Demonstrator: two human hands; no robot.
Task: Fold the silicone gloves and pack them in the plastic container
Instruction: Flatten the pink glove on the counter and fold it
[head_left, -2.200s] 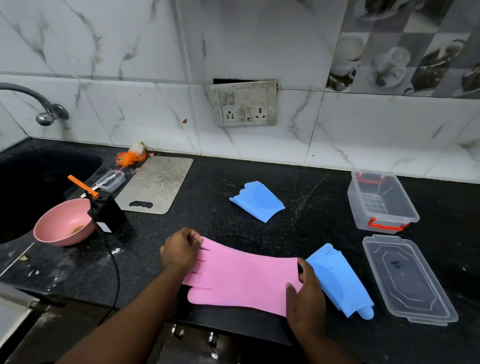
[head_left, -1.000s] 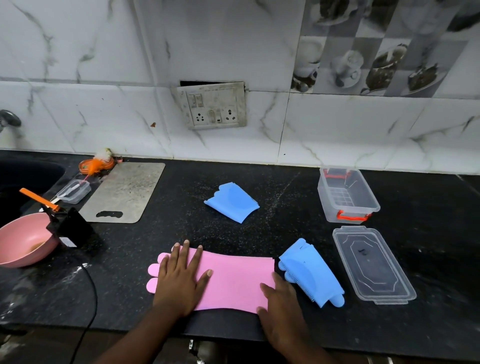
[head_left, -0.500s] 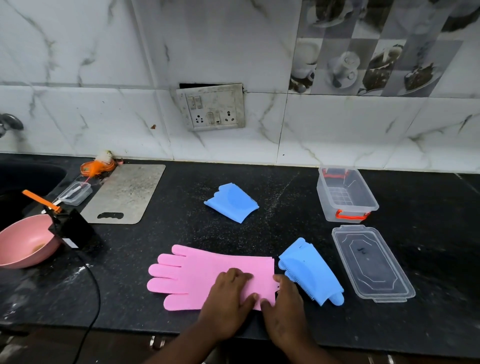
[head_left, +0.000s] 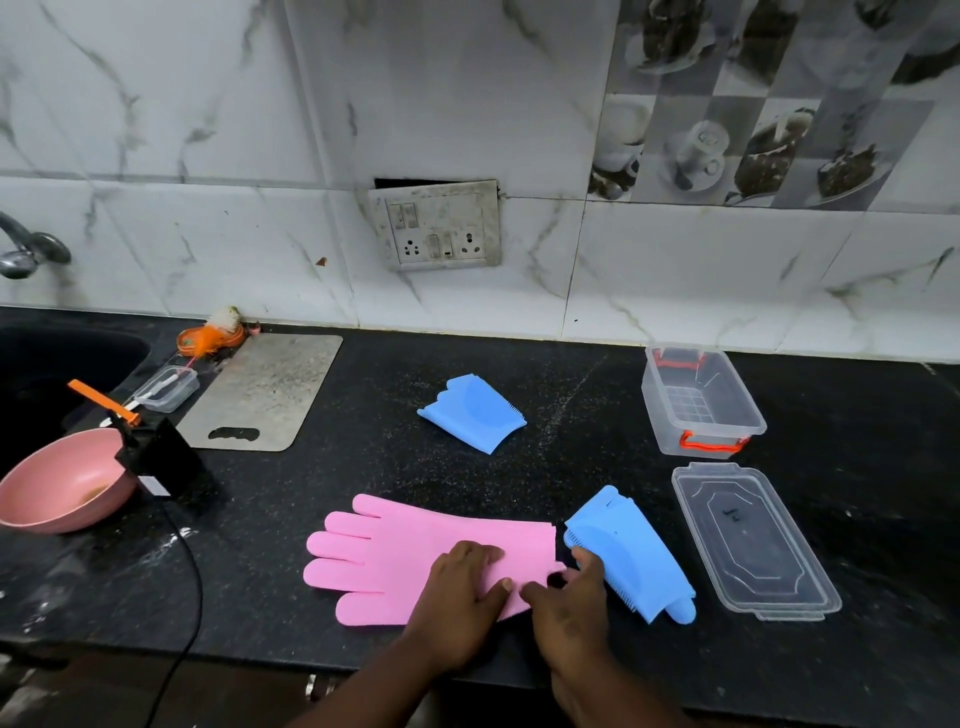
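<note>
Black speckled tabletop (head_left: 363, 467), seen from the head view.

- Pink silicone glove (head_left: 410, 556): flat near the front edge, at 6 o'clock of the scene; fingers toward 9 o'clock, cuff toward 3 o'clock.
- Left hand (head_left: 462, 592): pressed flat, fingers spread, on the cuff half of the pink glove; gripping nothing.
- Right hand (head_left: 571, 603): at the cuff edge, just beside the left hand; fingertips at the cuff corner, knuckles against the near blue glove; pinch or mere touch, cannot tell.
- Folded blue glove, near (head_left: 631, 551): at 3 o'clock of the pink cuff, touching or nearly so; bristles showing along its lower edge.
- Folded blue glove, far (head_left: 472, 413): at 12 o'clock of the pink glove, well apart.
- Plastic container (head_left: 701, 402): clear, orange latches, open, no gloves inside; at 2 o'clock of the hands.
- Lid (head_left: 753, 540): clear, flat on the tabletop, at 6 o'clock of the container, just right of the near blue glove.
- Cutting board (head_left: 270, 389) at 10 o'clock; pink bowl (head_left: 57, 488) at 9 o'clock, by the sink.
</note>
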